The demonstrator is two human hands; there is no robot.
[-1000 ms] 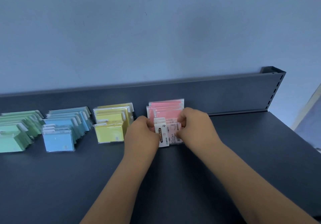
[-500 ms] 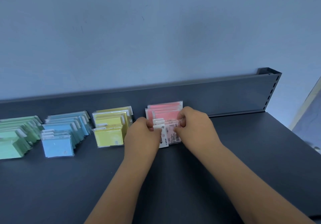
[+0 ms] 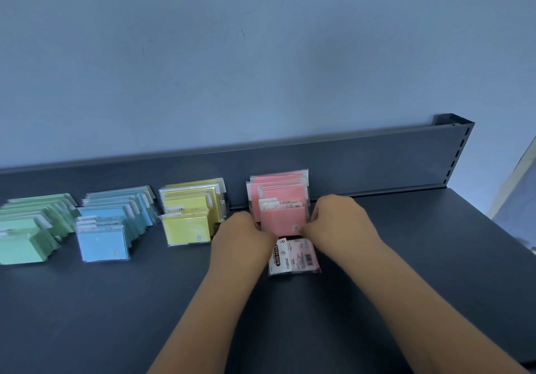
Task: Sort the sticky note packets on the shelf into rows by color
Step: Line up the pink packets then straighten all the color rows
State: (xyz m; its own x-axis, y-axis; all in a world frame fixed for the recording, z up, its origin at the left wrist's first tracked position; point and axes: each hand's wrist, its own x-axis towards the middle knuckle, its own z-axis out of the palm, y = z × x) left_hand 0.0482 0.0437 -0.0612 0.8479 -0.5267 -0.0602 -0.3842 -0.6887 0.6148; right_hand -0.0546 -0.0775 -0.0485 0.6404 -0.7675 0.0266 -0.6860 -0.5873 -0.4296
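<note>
Left hand (image 3: 243,235) and right hand (image 3: 343,222) pinched the front pink plastic-wrapped packet (image 3: 282,220); letting go fast might topple the pink row (image 3: 278,183).

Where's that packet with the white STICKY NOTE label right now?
In the head view, the labelled packet lies flat on the dark shelf, in front of the pink row, between the left hand and right hand.
</note>
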